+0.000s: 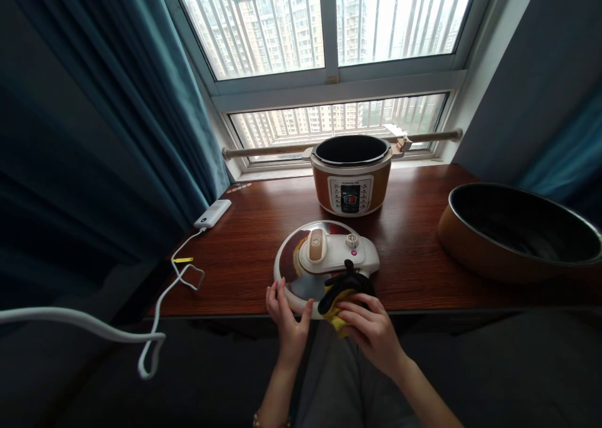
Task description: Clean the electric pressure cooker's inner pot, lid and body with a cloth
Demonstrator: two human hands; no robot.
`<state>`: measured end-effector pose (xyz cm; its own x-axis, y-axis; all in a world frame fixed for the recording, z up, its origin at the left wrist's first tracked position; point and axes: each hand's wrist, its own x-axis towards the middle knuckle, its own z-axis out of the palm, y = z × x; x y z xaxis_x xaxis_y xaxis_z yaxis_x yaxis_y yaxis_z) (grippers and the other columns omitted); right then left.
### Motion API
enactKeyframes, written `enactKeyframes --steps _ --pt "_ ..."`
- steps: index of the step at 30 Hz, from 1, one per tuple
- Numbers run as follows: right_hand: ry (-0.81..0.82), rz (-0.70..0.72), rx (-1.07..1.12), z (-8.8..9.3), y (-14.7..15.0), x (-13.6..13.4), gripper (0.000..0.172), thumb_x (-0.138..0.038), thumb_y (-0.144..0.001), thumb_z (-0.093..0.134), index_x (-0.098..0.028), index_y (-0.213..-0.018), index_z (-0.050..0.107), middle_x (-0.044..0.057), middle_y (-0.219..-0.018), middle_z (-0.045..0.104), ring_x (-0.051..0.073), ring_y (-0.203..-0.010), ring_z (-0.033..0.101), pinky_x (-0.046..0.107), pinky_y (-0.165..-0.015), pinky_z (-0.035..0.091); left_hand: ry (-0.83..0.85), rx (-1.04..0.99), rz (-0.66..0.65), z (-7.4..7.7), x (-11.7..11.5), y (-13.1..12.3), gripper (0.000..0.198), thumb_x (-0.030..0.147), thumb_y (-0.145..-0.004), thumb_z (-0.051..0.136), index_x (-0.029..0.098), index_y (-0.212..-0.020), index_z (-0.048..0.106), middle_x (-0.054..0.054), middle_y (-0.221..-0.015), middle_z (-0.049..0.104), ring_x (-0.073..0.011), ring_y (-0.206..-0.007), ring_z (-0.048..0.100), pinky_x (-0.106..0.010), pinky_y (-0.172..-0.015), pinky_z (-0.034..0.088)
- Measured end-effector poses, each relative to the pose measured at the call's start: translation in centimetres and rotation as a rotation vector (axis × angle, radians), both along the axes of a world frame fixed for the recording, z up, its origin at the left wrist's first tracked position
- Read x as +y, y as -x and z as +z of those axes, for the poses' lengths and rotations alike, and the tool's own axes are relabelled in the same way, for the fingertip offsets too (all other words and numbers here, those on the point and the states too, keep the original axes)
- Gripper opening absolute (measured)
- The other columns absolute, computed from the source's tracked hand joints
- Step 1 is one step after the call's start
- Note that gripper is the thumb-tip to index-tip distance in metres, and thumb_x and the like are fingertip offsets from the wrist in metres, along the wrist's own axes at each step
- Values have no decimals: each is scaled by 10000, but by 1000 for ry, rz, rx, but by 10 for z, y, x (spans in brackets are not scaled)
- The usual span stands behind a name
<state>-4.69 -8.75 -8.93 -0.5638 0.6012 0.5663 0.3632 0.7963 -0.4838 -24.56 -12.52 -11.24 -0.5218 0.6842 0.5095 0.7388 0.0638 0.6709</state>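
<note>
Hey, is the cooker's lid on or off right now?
Off. The lid lies on the table in front of the cooker, whose dark opening shows uncovered; the left hand touches the lid's rim.

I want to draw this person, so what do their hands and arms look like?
The left hand and right hand wear no gloves, and have slim fingers. The forearms are bare, with no sleeves in view. What looks like a beaded bracelet shows on the left one, cut off by the picture's bottom edge.
</note>
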Motion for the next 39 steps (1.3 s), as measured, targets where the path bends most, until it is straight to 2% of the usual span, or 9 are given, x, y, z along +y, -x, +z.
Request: enactKeyframes --steps 7,13,16,21,25,27,32,36,39 --pt "101 -255 162 -11 -24 19 219 -182 -833 547 -247 -1030 616 14 -1125 626 206 -1042 495 387 -876 460 6 -14 -12 -2 -1 1 671 365 -790 571 193 -1364 268 -158 -1373 264 -291 -1331 176 -493 -1074 171" --pt "7 -93 19 1 1 -8 262 -166 -824 547 -259 -1061 608 -20 -1163 610 221 -1100 456 401 -898 437 -4 -2 -19 -3 0 2 670 361 -794 567 196 -1367 263 -160 -1376 264 -291 -1332 181 -492 -1073 174" --pt "6 -106 49 -5 1 -2 231 -171 -828 541 -249 -1031 619 -15 -1142 621 211 -1079 470 381 -892 445 -1 -4 -21 -3 0 2 676 368 -790 569 195 -1367 265 -160 -1375 265 -295 -1331 183 -492 -1074 172" --pt "35 -550 151 -20 -30 41 205 -213 -830 533 -205 -996 655 47 -1034 659 224 -981 521 404 -871 451 10 -5 -29 -1 1 3 668 371 -790 566 186 -1363 276 -163 -1374 265 -298 -1333 175 -496 -1074 165" --pt "89 -825 293 -7 -52 73 247 -323 -812 562 -171 -971 675 90 -963 667 225 -905 565 390 -842 463 24 1 -30 1 0 2 658 372 -795 557 197 -1363 275 -159 -1372 266 -302 -1332 177 -508 -1070 169" --pt "104 -816 410 4 -50 82 254 -338 -817 553 -171 -972 666 93 -989 656 213 -921 575 373 -861 457 30 5 -34 1 0 2 657 376 -796 552 198 -1364 273 -160 -1371 266 -305 -1330 180 -512 -1069 171" --pt "98 -452 286 0 -28 94 210 -269 -839 488 -204 -972 637 76 -1073 632 215 -992 552 387 -885 437 33 -2 -24 -2 1 3 662 381 -796 548 207 -1368 264 -157 -1377 258 -308 -1334 173 -514 -1073 163" --pt "135 -672 115 -20 -29 107 256 -229 -822 449 -170 -1016 605 93 -1054 629 239 -921 543 397 -835 431 23 23 -22 2 -1 3 671 367 -788 564 199 -1365 264 -161 -1368 264 -303 -1335 173 -508 -1073 172" --pt "125 -711 64 -26 -37 111 233 -237 -808 464 -174 -987 600 83 -1057 624 239 -920 524 379 -831 416 22 112 -4 21 0 1 707 362 -765 591 192 -1365 258 -169 -1377 256 -320 -1344 139 -533 -1070 149"
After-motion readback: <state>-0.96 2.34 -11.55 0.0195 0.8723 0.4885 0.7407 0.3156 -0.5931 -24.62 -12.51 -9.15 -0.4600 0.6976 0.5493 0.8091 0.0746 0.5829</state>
